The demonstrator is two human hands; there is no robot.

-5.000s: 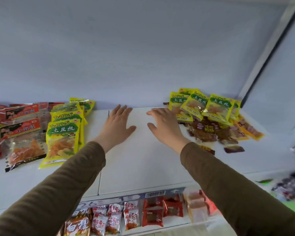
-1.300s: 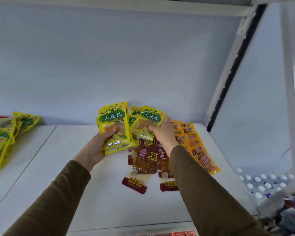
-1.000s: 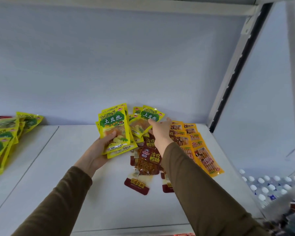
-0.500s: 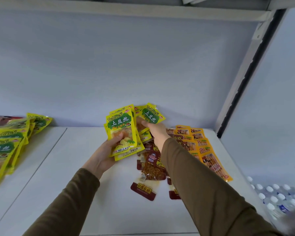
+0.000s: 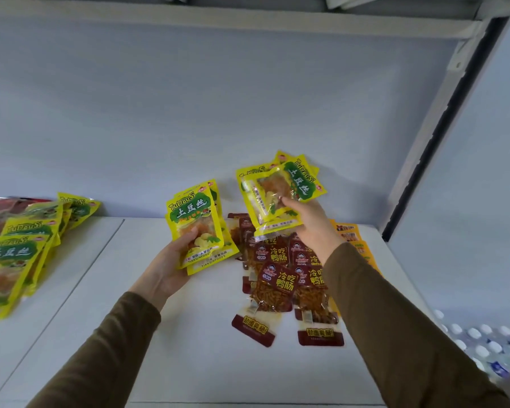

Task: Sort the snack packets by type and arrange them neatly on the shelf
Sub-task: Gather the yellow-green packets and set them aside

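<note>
My left hand (image 5: 171,260) holds a small stack of yellow-green TuDouSi packets (image 5: 198,225) upright above the white shelf (image 5: 189,348). My right hand (image 5: 309,225) grips another bunch of yellow-green packets (image 5: 277,195), lifted and tilted, above a pile of dark red snack packets (image 5: 280,278). Orange packets (image 5: 351,240) lie behind my right forearm, partly hidden. A stack of matching yellow-green packets (image 5: 15,254) lies at the shelf's left end.
Red packets (image 5: 0,210) sit at the far left behind the yellow stack. A shelf board runs overhead (image 5: 218,25). The shelf's upright post (image 5: 442,128) stands at the right, with bottle caps (image 5: 483,343) below it.
My right hand has lifted a bunch of yellow-green packets off the red pile and tilted it. My left hand's stack has stayed raised beside it. The view has shifted right.
</note>
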